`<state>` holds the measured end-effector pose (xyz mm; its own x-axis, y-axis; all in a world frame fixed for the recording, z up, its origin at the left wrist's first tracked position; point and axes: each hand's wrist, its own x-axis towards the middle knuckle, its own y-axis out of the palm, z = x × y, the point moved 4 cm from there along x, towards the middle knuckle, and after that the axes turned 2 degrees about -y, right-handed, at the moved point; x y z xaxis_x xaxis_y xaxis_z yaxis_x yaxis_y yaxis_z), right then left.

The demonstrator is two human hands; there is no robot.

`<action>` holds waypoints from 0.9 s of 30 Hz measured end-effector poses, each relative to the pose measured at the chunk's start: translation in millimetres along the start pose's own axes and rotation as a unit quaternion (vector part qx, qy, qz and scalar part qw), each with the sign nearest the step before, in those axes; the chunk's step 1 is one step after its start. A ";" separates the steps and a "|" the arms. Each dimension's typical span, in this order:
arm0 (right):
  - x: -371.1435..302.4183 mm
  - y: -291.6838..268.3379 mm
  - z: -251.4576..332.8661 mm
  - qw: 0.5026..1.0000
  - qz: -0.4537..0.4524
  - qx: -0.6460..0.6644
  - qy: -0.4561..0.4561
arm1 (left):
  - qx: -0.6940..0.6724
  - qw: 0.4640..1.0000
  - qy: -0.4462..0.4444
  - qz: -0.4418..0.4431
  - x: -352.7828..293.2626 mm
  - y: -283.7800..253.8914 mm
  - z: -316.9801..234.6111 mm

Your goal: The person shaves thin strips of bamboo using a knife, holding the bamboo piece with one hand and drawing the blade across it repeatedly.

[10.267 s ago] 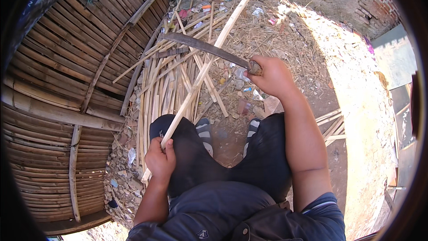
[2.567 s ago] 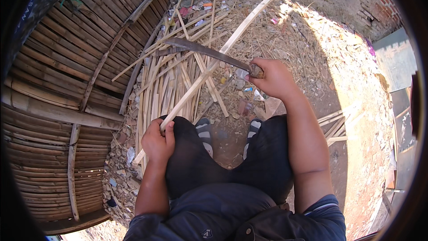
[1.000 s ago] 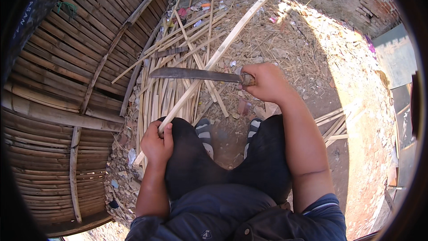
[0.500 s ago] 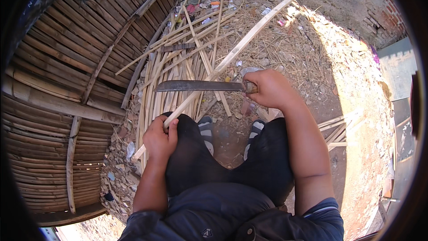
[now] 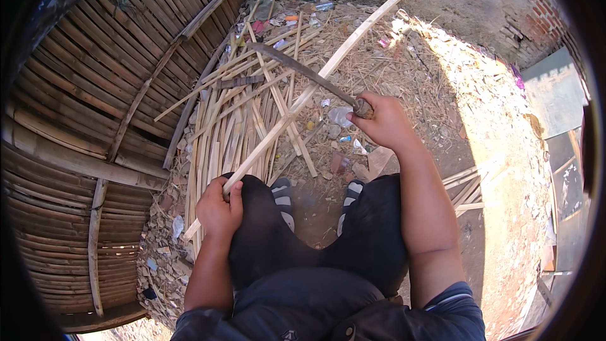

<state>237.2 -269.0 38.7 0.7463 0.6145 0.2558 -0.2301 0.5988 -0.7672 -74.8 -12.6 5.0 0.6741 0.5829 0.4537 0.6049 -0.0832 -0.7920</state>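
Note:
My left hand (image 5: 219, 208) is closed around the lower end of a long pale wooden strip (image 5: 271, 131), by my left knee. From there the strip slants away to the upper right, its far end in the air toward the brick wall. My right hand (image 5: 382, 120) grips the handle of a machete (image 5: 304, 71). Its dark blade points to the far left and crosses the strip about midway up; I cannot tell whether the edge touches the wood.
Several cut strips (image 5: 221, 136) lie piled on the ground ahead left, beside a slatted bamboo wall (image 5: 76, 63). More strips (image 5: 464, 186) lie at the right. A brick wall (image 5: 442, 0) stands at the back. Shavings and litter cover the ground between my feet and that wall.
The machete has swung from nearly level to tilted, its tip now farther away, and has moved farther up the strip. My left hand keeps its hold on the strip.

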 end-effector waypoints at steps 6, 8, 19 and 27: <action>-11.6 29.9 38.3 0.973 0.161 -0.070 -0.150 | 0.005 1.000 0.008 0.005 -1.5 -1.9 1.4; -12.5 28.9 38.8 0.976 0.148 -0.048 -0.155 | 0.005 1.000 0.000 0.007 -0.2 -2.4 2.6; -0.7 -1.2 2.8 1.000 -0.011 -0.012 0.001 | 0.008 1.000 -0.002 0.009 -0.1 -0.5 2.0; -10.3 21.6 40.9 0.981 0.139 -0.045 -0.130 | 0.003 1.000 -0.012 0.015 -0.7 -4.3 2.9</action>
<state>199.0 -241.4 43.6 0.4746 0.8653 0.1611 -0.3373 0.3478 -0.8748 -79.0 -10.4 7.0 0.6811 0.5993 0.4206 0.5822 -0.0948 -0.8075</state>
